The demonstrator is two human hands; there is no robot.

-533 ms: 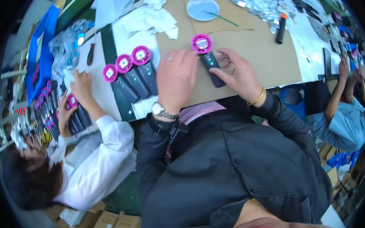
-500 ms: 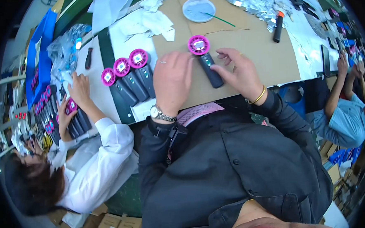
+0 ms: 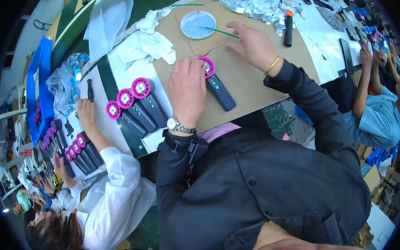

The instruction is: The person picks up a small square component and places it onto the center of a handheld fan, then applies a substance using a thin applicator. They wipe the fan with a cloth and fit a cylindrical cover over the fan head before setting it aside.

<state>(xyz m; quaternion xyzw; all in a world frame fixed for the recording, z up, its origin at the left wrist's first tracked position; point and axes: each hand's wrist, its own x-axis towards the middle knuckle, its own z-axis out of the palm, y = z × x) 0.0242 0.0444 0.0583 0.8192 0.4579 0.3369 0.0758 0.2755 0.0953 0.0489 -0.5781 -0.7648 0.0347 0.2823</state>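
Note:
A black handheld device with a round, ribbed pink head lies on the brown cardboard before me. My left hand is over the left part of the head, fingers bent together and their tips at its white centre. Beyond it, my right hand is held with thumb and forefinger apart around the end of a thin green stick. That stick's other end lies in a round, shallow, clear dish. Left of my left hand, three similar devices lie side by side, pink heads away from me.
White crumpled cloth lies at the far left, and small silvery packets are heaped at the back. An orange-and-black tool is on the right. A co-worker in a white sleeve handles more devices beside a blue bin.
My right hand has left the device's handle and moved away from me to the green stick. My left hand has come onto the pink head. The whole view has turned slightly.

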